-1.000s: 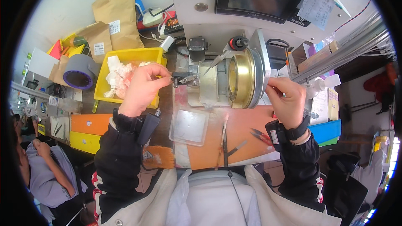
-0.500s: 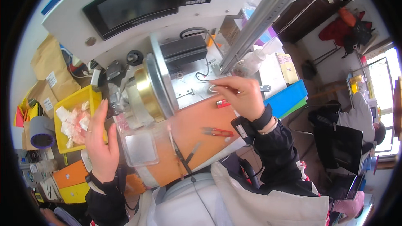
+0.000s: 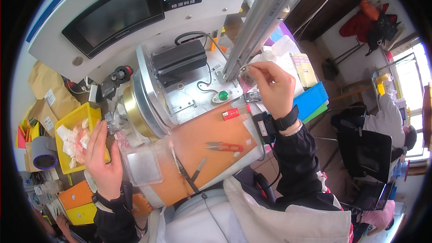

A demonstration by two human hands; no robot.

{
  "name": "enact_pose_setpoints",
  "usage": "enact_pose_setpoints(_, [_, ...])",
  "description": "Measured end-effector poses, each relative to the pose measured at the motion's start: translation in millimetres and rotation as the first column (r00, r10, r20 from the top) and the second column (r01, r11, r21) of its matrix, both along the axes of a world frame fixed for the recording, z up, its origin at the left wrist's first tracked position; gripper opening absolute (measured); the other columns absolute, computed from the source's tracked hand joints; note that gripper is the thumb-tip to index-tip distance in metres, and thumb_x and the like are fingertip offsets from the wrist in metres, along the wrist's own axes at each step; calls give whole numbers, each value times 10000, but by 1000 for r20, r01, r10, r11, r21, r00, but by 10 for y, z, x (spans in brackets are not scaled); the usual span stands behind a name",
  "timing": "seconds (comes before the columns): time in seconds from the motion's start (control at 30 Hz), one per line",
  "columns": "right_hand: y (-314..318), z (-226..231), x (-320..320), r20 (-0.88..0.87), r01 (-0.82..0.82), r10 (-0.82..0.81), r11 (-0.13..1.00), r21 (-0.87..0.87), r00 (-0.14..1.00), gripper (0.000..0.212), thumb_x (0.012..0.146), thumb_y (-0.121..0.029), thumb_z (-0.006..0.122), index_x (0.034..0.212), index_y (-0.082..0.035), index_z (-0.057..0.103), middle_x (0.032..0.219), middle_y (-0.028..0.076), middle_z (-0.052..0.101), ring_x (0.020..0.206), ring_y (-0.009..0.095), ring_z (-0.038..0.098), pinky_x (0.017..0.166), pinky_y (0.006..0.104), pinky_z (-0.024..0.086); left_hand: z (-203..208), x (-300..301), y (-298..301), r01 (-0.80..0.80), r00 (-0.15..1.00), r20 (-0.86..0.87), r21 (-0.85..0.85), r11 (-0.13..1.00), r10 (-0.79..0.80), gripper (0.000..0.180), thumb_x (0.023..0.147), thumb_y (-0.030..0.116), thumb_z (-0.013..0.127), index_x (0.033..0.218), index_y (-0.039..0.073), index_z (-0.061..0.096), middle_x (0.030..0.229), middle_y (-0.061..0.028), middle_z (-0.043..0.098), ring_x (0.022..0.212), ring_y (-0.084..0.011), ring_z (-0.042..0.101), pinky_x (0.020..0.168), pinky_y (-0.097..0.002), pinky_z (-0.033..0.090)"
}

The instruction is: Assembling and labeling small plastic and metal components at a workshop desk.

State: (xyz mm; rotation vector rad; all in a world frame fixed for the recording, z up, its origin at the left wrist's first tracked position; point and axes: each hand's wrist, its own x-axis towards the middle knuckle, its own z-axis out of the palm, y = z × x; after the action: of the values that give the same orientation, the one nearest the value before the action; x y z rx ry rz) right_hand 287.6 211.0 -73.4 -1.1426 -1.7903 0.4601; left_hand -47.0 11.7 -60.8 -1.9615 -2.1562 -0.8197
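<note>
My left hand (image 3: 103, 162) is stretched out with the thumb apart, holding nothing, beside the yellow bin (image 3: 72, 167) of crumpled white and pinkish pieces. My right hand (image 3: 273, 87) is raised past the right end of the machine's metal base plate (image 3: 189, 104), thumb and forefinger pinched together. Whatever lies between those fingertips is too small to make out. Left of this hand, a round green button (image 3: 223, 95) sits on the base plate. Beyond my left hand stands a brass-coloured ring (image 3: 135, 114) on a metal disc (image 3: 153, 90), in front of a black motor (image 3: 180, 60).
An orange mat (image 3: 220, 130) carries red-handled snips (image 3: 225, 146), a red lighter (image 3: 231, 114), a black pen-like tool (image 3: 185, 173) and a clear square box (image 3: 144, 168). A metal upright (image 3: 252, 22) rises behind my right hand. Blue folders (image 3: 306, 103) lie at right.
My right hand has moved up and right, off the area of the green button, which now shows. My left hand stays open near the bin. The whole view has shifted slightly.
</note>
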Motion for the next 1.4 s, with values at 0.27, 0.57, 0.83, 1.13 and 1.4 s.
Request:
enact_pose_setpoints(0.27, [34,-37,-2,19,20,-20,1000,13,1000,70,830,-54,726,895,-25,722,705,68,684,598,111,638,578,233,497,-39,-26,30,3,1000,-22,29,1000,-2,402,868,-2,605,1269,-28,593,1289,-187,613,1208,-334,571,1048,-396,399])
enact_pose_setpoints(0.57, [76,-54,-27,49,30,-32,998,48,998,68,818,-69,730,861,-18,717,678,85,679,589,136,658,573,250,508,-44,-10,52,-8,1000,-9,53,999,9,385,859,-4,613,1243,-32,610,1263,-191,628,1183,-337,588,1046,-400,403])
enact_pose_setpoints(0.83, [-4,-219,-130,27,3,-4,1000,26,1000,72,810,-94,743,844,-33,724,678,101,682,582,197,673,563,278,515,-17,-16,40,22,998,-58,104,994,-16,392,812,-39,652,1204,-38,636,1214,-206,645,1145,-342,620,980,-377,474])
enact_pose_setpoints(1.13, [-438,-39,-14,296,77,-65,997,-26,953,461,860,-117,728,1290,-14,600,1136,121,705,536,129,572,554,259,485,-109,-42,81,40,998,38,191,981,-48,526,771,43,710,1286,57,605,1245,-159,633,1114,-334,623,933,-374,499])
enact_pose_setpoints(1.4, [-1427,-47,-220,299,-358,308,925,127,903,438,725,123,693,1147,11,663,1111,173,691,579,128,598,518,238,479,28,-177,-309,-24,997,71,263,965,5,416,754,-11,710,1162,59,664,1169,-122,653,1078,-309,606,890,-356,498])
